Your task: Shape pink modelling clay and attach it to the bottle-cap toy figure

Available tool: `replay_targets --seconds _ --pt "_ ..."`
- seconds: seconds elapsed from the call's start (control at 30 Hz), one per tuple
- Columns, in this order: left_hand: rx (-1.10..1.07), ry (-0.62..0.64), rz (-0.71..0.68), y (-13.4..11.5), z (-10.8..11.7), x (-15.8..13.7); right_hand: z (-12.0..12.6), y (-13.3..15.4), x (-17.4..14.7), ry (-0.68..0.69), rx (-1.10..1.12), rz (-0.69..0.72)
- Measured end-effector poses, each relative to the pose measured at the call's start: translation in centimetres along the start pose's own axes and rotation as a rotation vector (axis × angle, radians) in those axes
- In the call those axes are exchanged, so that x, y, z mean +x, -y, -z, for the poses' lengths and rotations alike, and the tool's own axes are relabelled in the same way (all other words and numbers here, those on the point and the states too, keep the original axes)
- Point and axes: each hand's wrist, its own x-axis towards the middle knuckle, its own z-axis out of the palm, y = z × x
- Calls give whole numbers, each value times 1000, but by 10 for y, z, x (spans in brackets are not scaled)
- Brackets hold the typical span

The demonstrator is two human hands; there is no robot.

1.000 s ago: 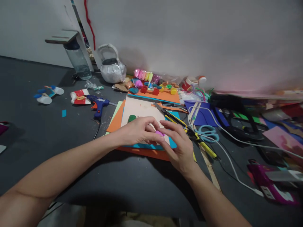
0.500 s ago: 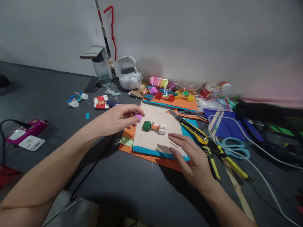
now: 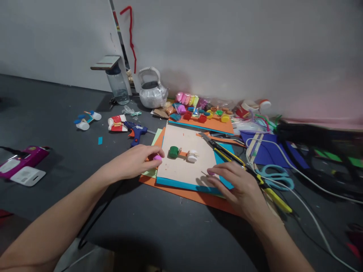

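My left hand (image 3: 141, 160) is closed at the left edge of a pale board (image 3: 184, 175), its thumb and fingers round a pinkish-purple piece of modelling clay (image 3: 157, 158). Over the board's lower right part, my right hand (image 3: 234, 183) pinches a thin little stick (image 3: 204, 173); a speck of purple shows at its fingertips. Between the hands lies a small wheeled model: a green wheel (image 3: 173, 152) and a white wheel (image 3: 192, 156) joined by an orange strip (image 3: 183, 153). Thin sticks cross the white end.
A glue gun (image 3: 138, 133) lies left of the board. A box cutter (image 3: 222, 150), blue-handled scissors (image 3: 279, 177) and yellow-handled pliers (image 3: 273, 198) lie to the right among white cable. Behind are a kettle (image 3: 153, 94), a water bottle (image 3: 118, 88) and coloured clay pieces (image 3: 185, 99).
My left hand has come down toward me with the pink clay, uncovering the glue gun. My right hand has closed its fingers on a thin stick at the board.
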Motion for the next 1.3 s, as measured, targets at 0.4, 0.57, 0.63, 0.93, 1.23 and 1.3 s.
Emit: replay_targets --seconds 0.4,0.57,0.63,0.93,1.23,1.3 --pt "-147 107 -71 4 -16 -4 -38 31 8 254 -97 116" --pt "-379 -98 6 23 -22 -1 -43 38 13 317 -177 143" --pt "-377 -229 19 29 -26 3 -47 39 15 312 -213 130" --pt "59 -458 -148 31 -10 29 -62 47 20 273 -228 152" --pt "148 -323 -221 1 2 48 -26 22 12 202 -196 106" --pt "124 -200 -215 -10 -7 38 -11 1 10 179 -289 -5"
